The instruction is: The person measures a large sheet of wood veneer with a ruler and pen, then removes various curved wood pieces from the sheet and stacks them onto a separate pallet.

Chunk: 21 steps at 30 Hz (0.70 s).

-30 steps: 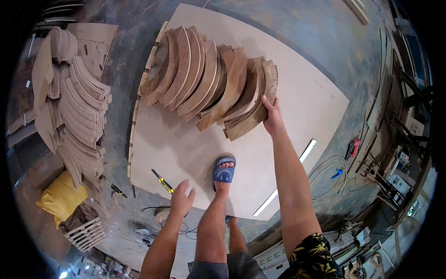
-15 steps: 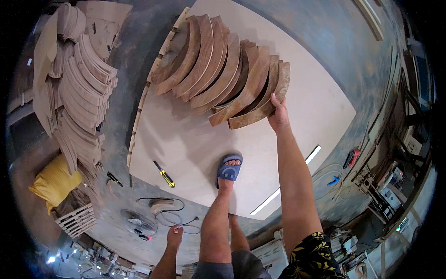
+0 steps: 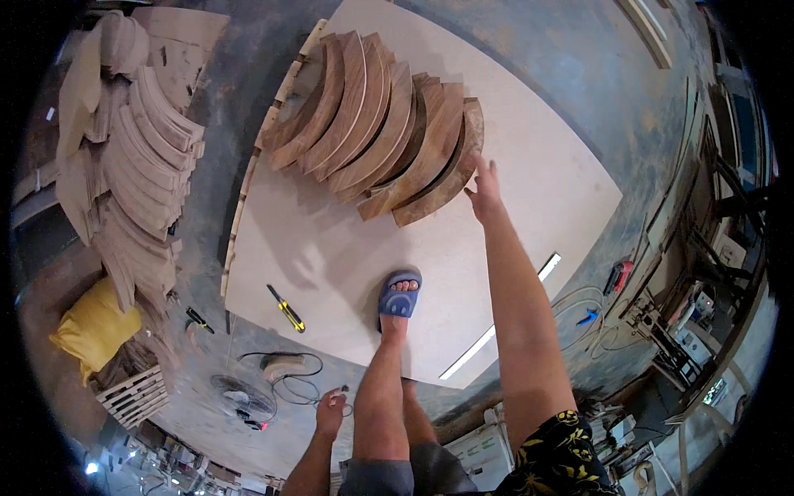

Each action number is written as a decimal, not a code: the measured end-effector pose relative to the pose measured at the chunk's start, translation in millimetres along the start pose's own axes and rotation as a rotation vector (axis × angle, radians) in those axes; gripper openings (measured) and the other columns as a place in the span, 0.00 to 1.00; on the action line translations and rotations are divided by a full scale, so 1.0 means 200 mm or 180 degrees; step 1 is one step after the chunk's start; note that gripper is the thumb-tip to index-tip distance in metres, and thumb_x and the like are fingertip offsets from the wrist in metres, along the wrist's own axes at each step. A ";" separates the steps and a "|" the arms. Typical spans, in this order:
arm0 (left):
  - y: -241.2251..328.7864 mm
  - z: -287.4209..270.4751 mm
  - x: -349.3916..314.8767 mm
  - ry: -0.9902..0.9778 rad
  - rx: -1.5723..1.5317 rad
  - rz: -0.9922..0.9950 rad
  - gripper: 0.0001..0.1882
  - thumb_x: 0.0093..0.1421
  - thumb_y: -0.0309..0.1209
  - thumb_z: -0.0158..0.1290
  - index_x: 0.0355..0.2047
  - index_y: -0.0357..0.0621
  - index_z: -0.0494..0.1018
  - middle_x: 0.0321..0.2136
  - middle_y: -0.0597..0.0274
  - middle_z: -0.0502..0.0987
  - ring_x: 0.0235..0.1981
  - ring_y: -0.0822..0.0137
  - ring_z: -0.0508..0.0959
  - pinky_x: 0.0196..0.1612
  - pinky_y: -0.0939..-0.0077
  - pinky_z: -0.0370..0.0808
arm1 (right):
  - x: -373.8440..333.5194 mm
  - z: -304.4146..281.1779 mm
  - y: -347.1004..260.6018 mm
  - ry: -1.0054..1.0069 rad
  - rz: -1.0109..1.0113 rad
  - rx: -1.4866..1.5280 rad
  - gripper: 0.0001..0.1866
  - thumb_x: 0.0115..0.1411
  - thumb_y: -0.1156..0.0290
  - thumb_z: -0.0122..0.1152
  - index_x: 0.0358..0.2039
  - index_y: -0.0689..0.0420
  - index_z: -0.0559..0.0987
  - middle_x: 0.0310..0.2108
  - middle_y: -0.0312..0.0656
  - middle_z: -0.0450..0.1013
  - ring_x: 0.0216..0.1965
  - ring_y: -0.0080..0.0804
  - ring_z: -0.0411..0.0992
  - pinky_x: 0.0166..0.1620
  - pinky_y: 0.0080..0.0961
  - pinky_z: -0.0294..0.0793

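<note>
While a wide pale board point(image 3: 347, 248) lies flat on the grey floor point(image 3: 579, 91), a fan of curved wooden pieces point(image 3: 385, 132) rests on its far half, overlapping one another. Left of the board, well apart, a taller heap of similar curved offcuts point(image 3: 136, 174) stands on the floor, with a yellow sack point(image 3: 95, 326) near its foot. One leg is planted on the board in a blue sandal point(image 3: 399, 295). The right hand point(image 3: 484, 186) is stretched out, fingers spread, just beside the end of the nearest curved piece; touch cannot be told. The left hand point(image 3: 331, 411) hangs low over the floor, loosely curled, holding nothing visible. A yellow utility knife point(image 3: 286, 308) lies on the board's near edge.
</note>
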<state>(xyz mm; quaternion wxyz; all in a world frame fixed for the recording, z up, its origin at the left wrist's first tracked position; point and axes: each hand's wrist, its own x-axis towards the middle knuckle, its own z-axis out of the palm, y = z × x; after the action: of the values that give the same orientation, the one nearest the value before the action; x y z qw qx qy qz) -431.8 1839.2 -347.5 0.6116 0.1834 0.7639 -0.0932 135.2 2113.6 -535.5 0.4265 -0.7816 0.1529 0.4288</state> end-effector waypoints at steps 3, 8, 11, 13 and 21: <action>-0.06 -0.14 0.04 0.0032 -0.0263 0.0324 0.19 0.67 0.26 0.55 0.56 0.33 0.70 0.34 0.59 0.79 0.35 0.67 0.78 0.42 0.69 0.78 | -0.05 -0.13 0.18 0.0282 -0.0391 0.0591 0.40 0.67 0.54 0.60 0.71 0.58 0.56 0.56 0.48 0.72 0.55 0.34 0.71 0.56 0.38 0.72; -0.21 -0.41 0.12 0.0160 -0.0295 0.0248 0.16 0.66 0.33 0.57 0.47 0.31 0.76 0.36 0.57 0.80 0.31 0.67 0.78 0.33 0.69 0.77 | -0.53 -0.45 0.99 -0.0848 -0.0730 -0.2582 0.33 0.64 0.55 0.63 0.64 0.57 0.69 0.51 0.56 0.76 0.53 0.52 0.75 0.56 0.42 0.74; -0.20 -0.37 0.13 -0.0189 0.0036 -0.0039 0.18 0.65 0.38 0.60 0.40 0.30 0.80 0.33 0.57 0.82 0.31 0.68 0.80 0.35 0.71 0.77 | -0.87 -0.90 1.45 -0.2197 -0.0619 -0.3576 0.23 0.61 0.46 0.61 0.38 0.56 0.84 0.36 0.54 0.81 0.44 0.55 0.78 0.47 0.49 0.77; -0.01 -0.36 -0.02 -0.0067 0.0753 -0.0037 0.20 0.62 0.40 0.63 0.37 0.29 0.82 0.31 0.57 0.83 0.32 0.69 0.81 0.39 0.74 0.77 | -1.22 -0.99 1.44 -0.2906 -0.0259 -0.5055 0.29 0.62 0.39 0.55 0.41 0.52 0.85 0.39 0.49 0.82 0.45 0.52 0.79 0.49 0.46 0.78; -0.05 -0.45 -0.02 -0.0331 0.2480 0.1371 0.36 0.59 0.36 0.65 0.65 0.38 0.66 0.50 0.50 0.78 0.44 0.59 0.80 0.46 0.68 0.78 | -2.12 -2.03 2.44 -0.3059 -0.0048 -0.4945 0.44 0.58 0.41 0.65 0.71 0.38 0.58 0.65 0.46 0.65 0.57 0.62 0.71 0.56 0.64 0.71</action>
<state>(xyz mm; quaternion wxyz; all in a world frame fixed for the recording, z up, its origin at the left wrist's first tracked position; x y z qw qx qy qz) -515.0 1862.8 -324.1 0.5399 0.5501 0.5845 -0.2535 -189.2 1448.2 -348.4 -0.1990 -0.5871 -0.3780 0.6876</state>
